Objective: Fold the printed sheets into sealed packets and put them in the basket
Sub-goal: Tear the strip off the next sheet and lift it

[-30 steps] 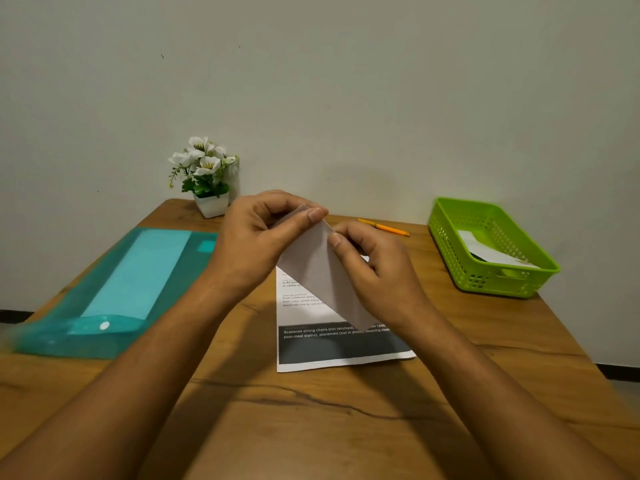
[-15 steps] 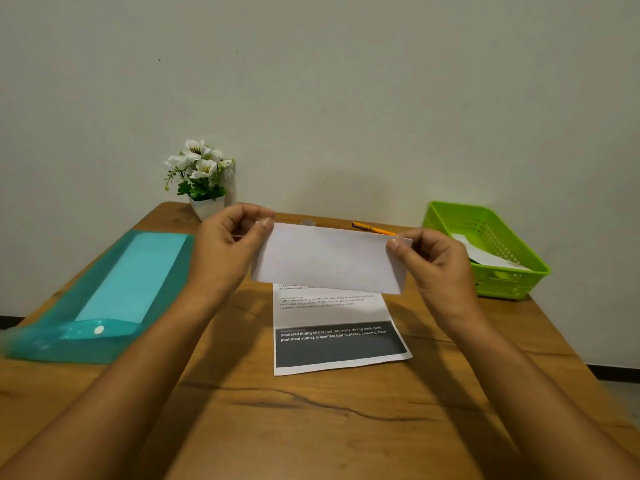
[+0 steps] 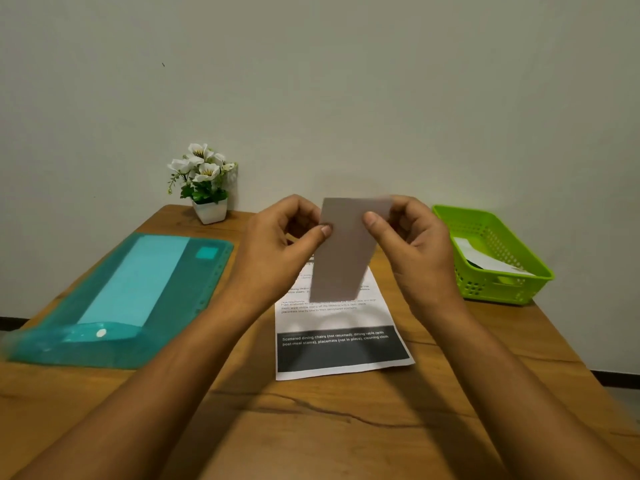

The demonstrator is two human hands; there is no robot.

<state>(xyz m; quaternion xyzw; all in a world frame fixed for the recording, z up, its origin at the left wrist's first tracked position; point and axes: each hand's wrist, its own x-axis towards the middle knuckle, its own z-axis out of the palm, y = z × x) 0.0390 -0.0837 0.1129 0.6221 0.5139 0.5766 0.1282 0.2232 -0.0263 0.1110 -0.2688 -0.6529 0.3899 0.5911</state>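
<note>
A folded white paper packet (image 3: 341, 258) hangs upright in the air over the table's middle, long side vertical. My left hand (image 3: 280, 247) pinches its upper left edge with thumb and fingers. My right hand (image 3: 415, 244) pinches its upper right corner. Under it a printed sheet (image 3: 341, 341) with a dark band of white text lies flat on the wooden table (image 3: 311, 427). The green plastic basket (image 3: 512, 289) stands at the right, holding a folded white packet (image 3: 485, 259).
A teal transparent folder (image 3: 138, 296) with paper inside lies at the left. A small white pot of white flowers (image 3: 206, 188) stands at the back by the wall. The table's right edge runs just beyond the basket.
The packet was held wide and horizontal between my hands half a second ago. It now hangs vertically, and my hands have come closer together at its top.
</note>
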